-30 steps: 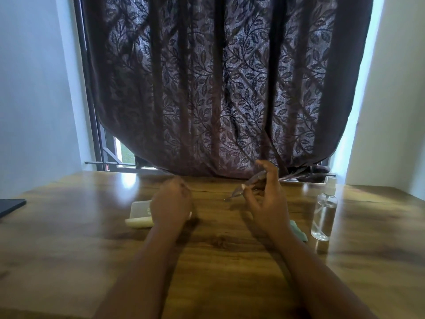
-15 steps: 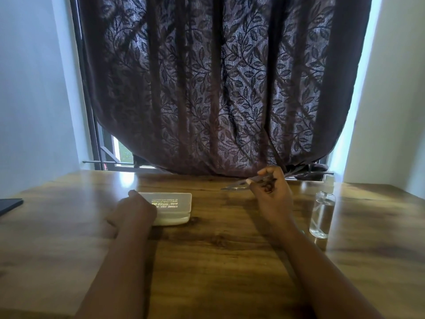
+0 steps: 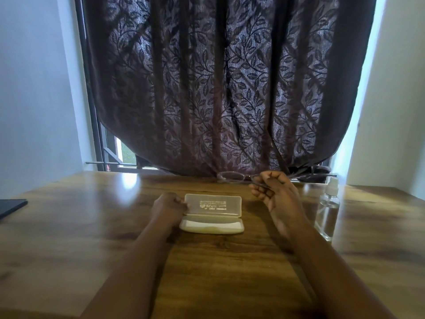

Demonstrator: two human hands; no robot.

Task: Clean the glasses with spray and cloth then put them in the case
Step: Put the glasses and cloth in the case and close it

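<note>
A pale translucent glasses case [image 3: 212, 211] stands open on the wooden table [image 3: 92, 226], its lid raised toward the window. My left hand [image 3: 169, 207] grips the left end of the case at the lid. My right hand [image 3: 274, 194] is raised to the right of the case and holds thin-framed glasses [image 3: 232, 176] by one temple, with the lenses pointing left above the table's far edge. A clear spray bottle [image 3: 327, 209] with a white nozzle stands at the right. The cloth is not in sight.
A dark leaf-patterned curtain [image 3: 213, 88] hangs over the window behind the table. A dark flat object [image 3: 11, 207] lies at the table's left edge. White walls stand on both sides.
My left hand pulled the case toward the middle and the lid now stands open. My right hand lifted the glasses slightly and kept hold of them.
</note>
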